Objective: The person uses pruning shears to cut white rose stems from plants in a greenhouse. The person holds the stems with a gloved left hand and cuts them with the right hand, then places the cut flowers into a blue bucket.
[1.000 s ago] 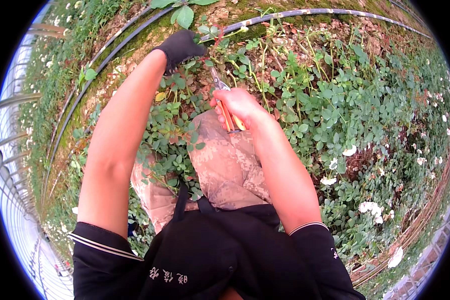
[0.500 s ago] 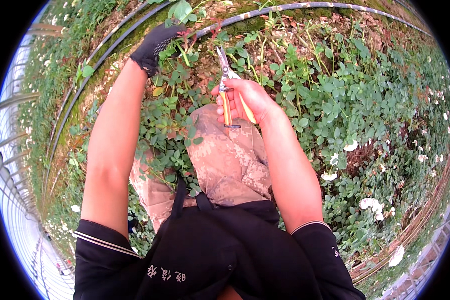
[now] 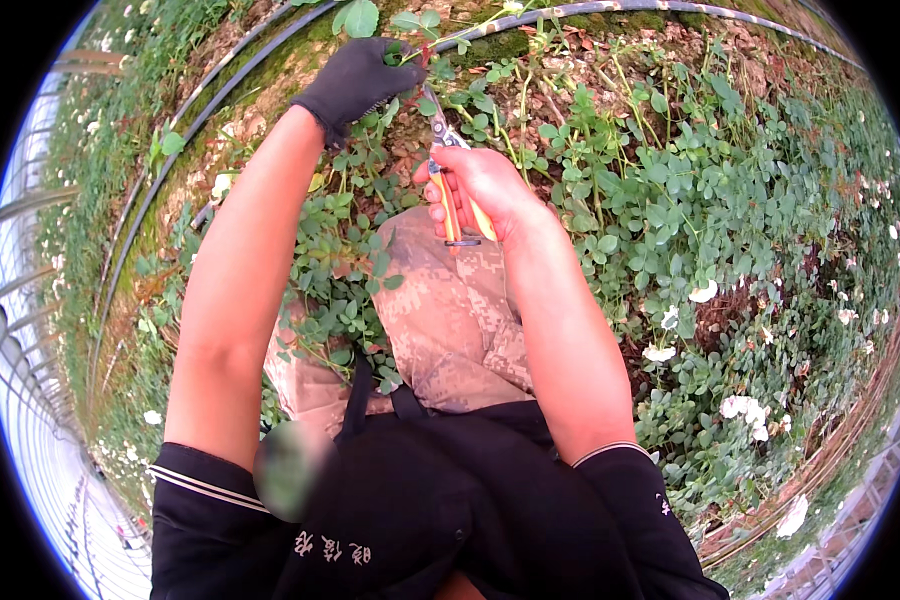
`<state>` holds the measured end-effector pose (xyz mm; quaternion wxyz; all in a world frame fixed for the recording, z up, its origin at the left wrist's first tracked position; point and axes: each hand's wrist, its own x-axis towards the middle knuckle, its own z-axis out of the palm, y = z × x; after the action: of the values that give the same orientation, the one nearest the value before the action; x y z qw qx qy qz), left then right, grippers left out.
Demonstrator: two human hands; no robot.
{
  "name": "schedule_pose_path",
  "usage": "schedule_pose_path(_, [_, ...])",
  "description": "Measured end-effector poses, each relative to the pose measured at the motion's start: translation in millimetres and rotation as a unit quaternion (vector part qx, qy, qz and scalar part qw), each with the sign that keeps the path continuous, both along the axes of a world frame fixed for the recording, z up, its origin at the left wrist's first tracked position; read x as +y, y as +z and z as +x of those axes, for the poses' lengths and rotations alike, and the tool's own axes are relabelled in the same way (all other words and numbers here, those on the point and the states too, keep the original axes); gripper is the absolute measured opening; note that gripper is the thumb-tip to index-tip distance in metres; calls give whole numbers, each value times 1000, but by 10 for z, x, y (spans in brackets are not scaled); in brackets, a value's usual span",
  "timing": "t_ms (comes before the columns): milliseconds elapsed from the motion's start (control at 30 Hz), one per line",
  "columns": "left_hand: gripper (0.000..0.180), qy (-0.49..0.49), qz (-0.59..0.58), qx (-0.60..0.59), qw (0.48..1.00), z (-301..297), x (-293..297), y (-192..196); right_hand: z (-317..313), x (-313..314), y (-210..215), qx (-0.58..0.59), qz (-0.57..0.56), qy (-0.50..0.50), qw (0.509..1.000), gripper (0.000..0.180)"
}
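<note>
My left hand (image 3: 362, 82), in a black work glove, reaches to the top of the view. Its fingers are closed around a thin green rose stem (image 3: 406, 56), which they partly hide. In my bare right hand (image 3: 485, 185) is a pair of pruning shears (image 3: 450, 205) with yellow-orange handles. The metal blades point away from me, and their tips lie right beside the gloved fingertips. Whether the blades touch the stem cannot be made out. Leafy rose shoots (image 3: 345, 235) stand below my left wrist, in front of my knees.
A dark irrigation hose (image 3: 610, 6) curves across the far side, with more hoses (image 3: 210, 105) at left. Dense rose bushes (image 3: 660, 190) with white flowers (image 3: 745, 410) spread to the right. My camouflage-trousered knee (image 3: 445, 300) is close below my right hand. Brown soil lies between the plants.
My left hand has moved right, toward the shears, and turned with its back showing. My right hand has shifted slightly up and left, bringing the blades to the glove; the handles are closer together.
</note>
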<state>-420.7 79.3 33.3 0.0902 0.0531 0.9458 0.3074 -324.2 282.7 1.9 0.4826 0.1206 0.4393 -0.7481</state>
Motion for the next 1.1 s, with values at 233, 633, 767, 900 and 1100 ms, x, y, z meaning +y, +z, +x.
schedule_pose_path(233, [27, 150, 349, -38, 924, -151, -587, 40, 64, 511, 233, 174, 320, 77, 928, 31])
schedule_pose_path(633, [46, 16, 126, -245, 961, -629, -493, -366, -291, 372, 581, 364, 629, 304, 616, 41])
schedule_pose_path(767, [53, -69, 81, -296, 949, -648, -215, -380, -431, 349, 638, 380, 657, 324, 564, 42])
schedule_pose_path(900, [64, -113, -26, -264, 958, -668, -172, -470, -514, 302, 715, 381, 658, 338, 554, 42])
schedule_pose_path(1100, [63, -107, -59, -174, 977, -607, -232, -524, -634, 168, 710, 398, 655, 359, 532, 41])
